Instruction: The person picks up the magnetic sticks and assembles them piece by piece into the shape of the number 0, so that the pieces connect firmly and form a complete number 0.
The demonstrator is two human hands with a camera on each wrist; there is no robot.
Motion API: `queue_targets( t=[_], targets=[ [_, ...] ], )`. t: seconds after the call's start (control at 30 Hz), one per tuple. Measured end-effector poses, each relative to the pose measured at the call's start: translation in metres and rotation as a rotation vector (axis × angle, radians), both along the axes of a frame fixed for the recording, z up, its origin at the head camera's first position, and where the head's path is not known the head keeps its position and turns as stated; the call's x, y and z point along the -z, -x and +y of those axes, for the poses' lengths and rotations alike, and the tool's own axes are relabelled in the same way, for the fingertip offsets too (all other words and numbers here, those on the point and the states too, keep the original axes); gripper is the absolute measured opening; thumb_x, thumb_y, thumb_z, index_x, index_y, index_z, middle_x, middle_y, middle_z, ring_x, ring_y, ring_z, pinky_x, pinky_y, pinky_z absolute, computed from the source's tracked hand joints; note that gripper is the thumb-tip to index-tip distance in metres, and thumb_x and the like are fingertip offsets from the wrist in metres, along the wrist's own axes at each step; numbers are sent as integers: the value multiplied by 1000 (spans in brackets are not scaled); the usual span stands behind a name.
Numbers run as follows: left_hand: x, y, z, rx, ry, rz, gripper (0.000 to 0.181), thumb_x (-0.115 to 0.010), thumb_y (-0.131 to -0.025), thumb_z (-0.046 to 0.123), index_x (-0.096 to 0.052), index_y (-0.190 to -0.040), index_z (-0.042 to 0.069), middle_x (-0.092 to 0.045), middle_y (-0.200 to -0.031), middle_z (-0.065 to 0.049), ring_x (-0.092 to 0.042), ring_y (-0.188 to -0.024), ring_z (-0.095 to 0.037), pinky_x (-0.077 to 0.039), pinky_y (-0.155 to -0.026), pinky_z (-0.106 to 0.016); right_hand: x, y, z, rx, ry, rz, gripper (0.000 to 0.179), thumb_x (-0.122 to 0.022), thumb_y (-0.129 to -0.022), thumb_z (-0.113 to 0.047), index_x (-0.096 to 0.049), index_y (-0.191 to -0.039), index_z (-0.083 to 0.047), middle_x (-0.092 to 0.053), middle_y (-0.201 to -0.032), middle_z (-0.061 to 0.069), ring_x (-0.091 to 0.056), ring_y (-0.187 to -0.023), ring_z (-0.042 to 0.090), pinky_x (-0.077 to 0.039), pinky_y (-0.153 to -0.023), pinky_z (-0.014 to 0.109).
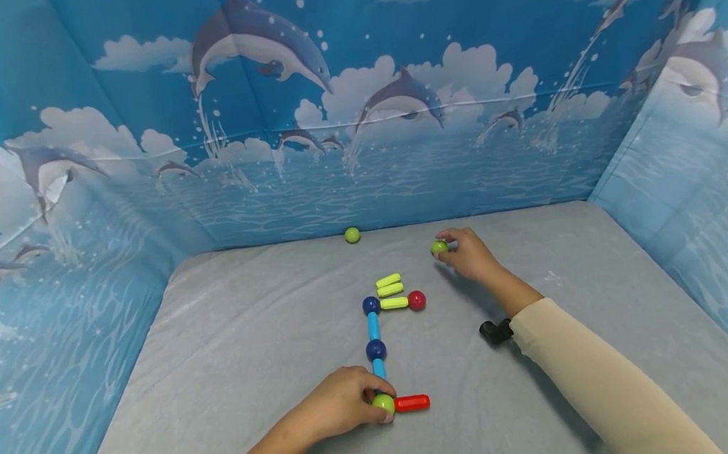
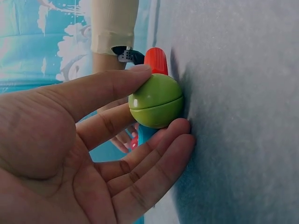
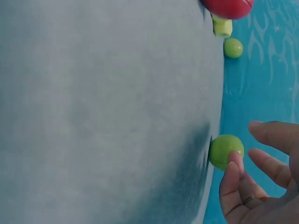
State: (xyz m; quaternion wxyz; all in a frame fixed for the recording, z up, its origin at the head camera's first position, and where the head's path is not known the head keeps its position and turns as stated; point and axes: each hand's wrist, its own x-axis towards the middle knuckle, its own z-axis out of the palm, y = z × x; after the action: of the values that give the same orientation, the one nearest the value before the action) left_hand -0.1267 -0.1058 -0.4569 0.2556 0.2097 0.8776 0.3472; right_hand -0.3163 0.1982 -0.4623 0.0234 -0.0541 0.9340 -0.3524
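My left hand (image 1: 348,401) pinches a glossy green ball (image 2: 156,100) between thumb and fingers. From that ball a red stick (image 1: 412,403) points right, and a light blue stick (image 1: 379,368) runs away from me. A dark blue ball (image 1: 376,350), another light blue stick (image 1: 373,326), a second dark blue ball (image 1: 371,305), a yellow-green stick (image 1: 394,303) and a red ball (image 1: 417,300) continue the chain. Further back, my right hand (image 1: 469,256) is at another green ball (image 3: 225,151). Its fingertips are beside this ball, while the thumb stands apart from it.
Two loose yellow-green sticks (image 1: 389,285) lie just behind the chain. A further green ball (image 1: 352,235) rests at the back edge of the grey cloth surface (image 1: 250,336). Dolphin-printed curtains (image 1: 398,174) enclose the back and sides.
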Motion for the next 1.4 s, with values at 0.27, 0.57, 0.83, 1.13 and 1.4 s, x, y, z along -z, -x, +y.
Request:
queue_targets(
  t=[0.27,0.57,0.83,1.13,1.4],
  targets=[
    [1,1,-1,-6,-4,-8,22,-86,-80,22,-80,-102,21,-62,-77,9,-54,-69,-4,-42,-58,-20,5,13,1,0,-22,-24,43,-62,-101,-20,-55,-140,-4,-51,-140,27,-54,-126,42,-52,-94,51],
    [1,-1,-2,-12,-2,-2,21,-85,-80,22,-80,-100,22,-62,-80,9,-53,-72,-4,-42,-61,-20,5,8,6,0,-32,-84,37,-62,-100,-19,-58,-134,-5,-57,-138,24,-56,-123,39,-55,-86,42],
    [-1,-3,-2,-19,-7,7,21,-86,-80,22,-80,-100,22,-61,-84,7,-53,-75,-4,-43,-63,-21,2,-19,15,-72,-55,-104,37,-64,-99,-20,-62,-133,-5,-59,-136,24,-58,-122,39,-56,-84,41],
    [3,-1,-2,-21,-26,-5,21,-86,-79,21,-80,-99,21,-62,-81,9,-54,-73,-4,-43,-61,-20,3,-57,18,-160,-78,-58,34,-69,-95,-16,-68,-127,-4,-60,-128,22,-63,-111,35,-55,-85,44],
    [3,-1,-2,-25,-40,-23,21,-86,-79,18,-80,-98,19,-63,-78,9,-55,-72,-5,-42,-59,-20,0,-94,15,-247,-73,-85,32,-72,-92,-12,-71,-124,-10,-64,-120,12,-59,-89,19,-51,-70,29]
  ],
)
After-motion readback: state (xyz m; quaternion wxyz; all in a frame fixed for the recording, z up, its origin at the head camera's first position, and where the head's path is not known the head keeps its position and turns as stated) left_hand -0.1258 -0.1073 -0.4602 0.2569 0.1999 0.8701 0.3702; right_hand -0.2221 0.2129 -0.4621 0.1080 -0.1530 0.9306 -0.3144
